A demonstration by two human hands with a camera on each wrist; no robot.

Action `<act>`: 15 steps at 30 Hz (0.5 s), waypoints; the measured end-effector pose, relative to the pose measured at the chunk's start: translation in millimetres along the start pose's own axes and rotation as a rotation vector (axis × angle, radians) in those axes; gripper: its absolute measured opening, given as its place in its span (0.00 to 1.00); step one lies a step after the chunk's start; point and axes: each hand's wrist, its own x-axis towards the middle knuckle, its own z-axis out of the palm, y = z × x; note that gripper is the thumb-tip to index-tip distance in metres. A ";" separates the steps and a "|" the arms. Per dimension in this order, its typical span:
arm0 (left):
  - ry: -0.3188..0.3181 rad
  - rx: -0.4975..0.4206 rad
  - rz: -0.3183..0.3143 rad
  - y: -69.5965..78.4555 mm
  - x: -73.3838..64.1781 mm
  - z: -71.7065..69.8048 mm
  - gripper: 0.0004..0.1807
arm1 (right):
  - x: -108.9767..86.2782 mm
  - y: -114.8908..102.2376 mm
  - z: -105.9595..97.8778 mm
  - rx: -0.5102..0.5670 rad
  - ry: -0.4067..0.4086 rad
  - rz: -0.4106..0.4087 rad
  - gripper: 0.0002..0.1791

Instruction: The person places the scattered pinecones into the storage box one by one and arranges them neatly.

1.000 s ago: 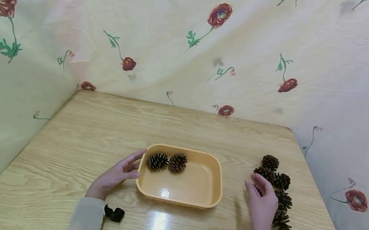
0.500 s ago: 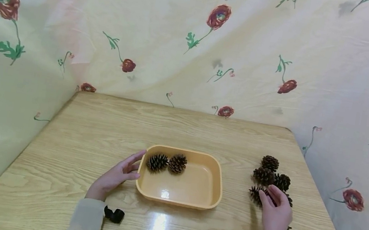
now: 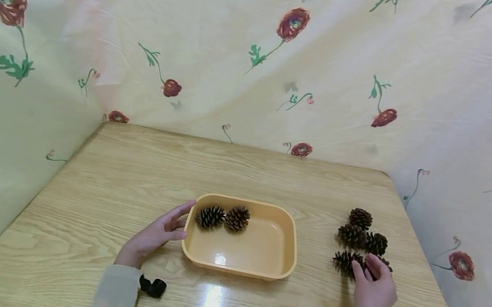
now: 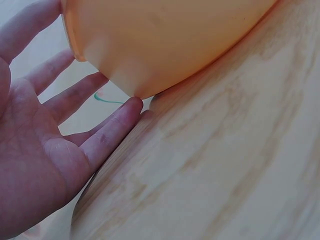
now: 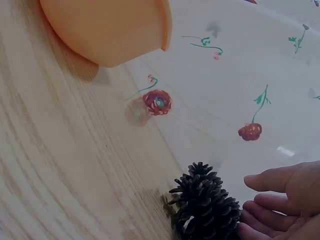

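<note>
A shallow orange-yellow plastic tub [image 3: 264, 252] stands mid-table with two brown pine cones, one pine cone [image 3: 210, 217] against another pine cone [image 3: 237, 218], at its left end. Spread along the tub's left side, the fingers of my left hand [image 3: 157, 233] touch its wall and rim. On the right, my right hand [image 3: 375, 295] reaches in among the loose pine cones, thumb and fingertips parted. In the right wrist view a pine cone [image 5: 205, 205] sits just off those fingertips. The hand hides part of the nearest cones.
Behind the right hand lie several more cones, including a pine cone [image 3: 360, 218] farthest back and a pine cone [image 3: 351, 235] in front of it. Flower-printed cloth [image 3: 221, 65] hangs along the back and sides of the wooden table [image 3: 149, 160].
My right hand has moved to the right and slightly toward me over the pine cones, uncovering a cone on the left of the group. My left hand and the tub have stayed put.
</note>
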 end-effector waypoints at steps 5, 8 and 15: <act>-0.002 -0.005 0.006 -1.5 0.2 -0.4 0.42 | 1.3 2.5 -0.1 -0.065 -0.037 -0.026 0.29; 0.001 -0.002 0.001 -2.0 0.4 -0.2 0.42 | -0.2 2.4 0.3 -0.107 -0.030 -0.044 0.27; 0.003 0.002 -0.002 -1.8 0.6 0.1 0.42 | -2.3 -0.2 0.1 -0.140 -0.031 -0.043 0.26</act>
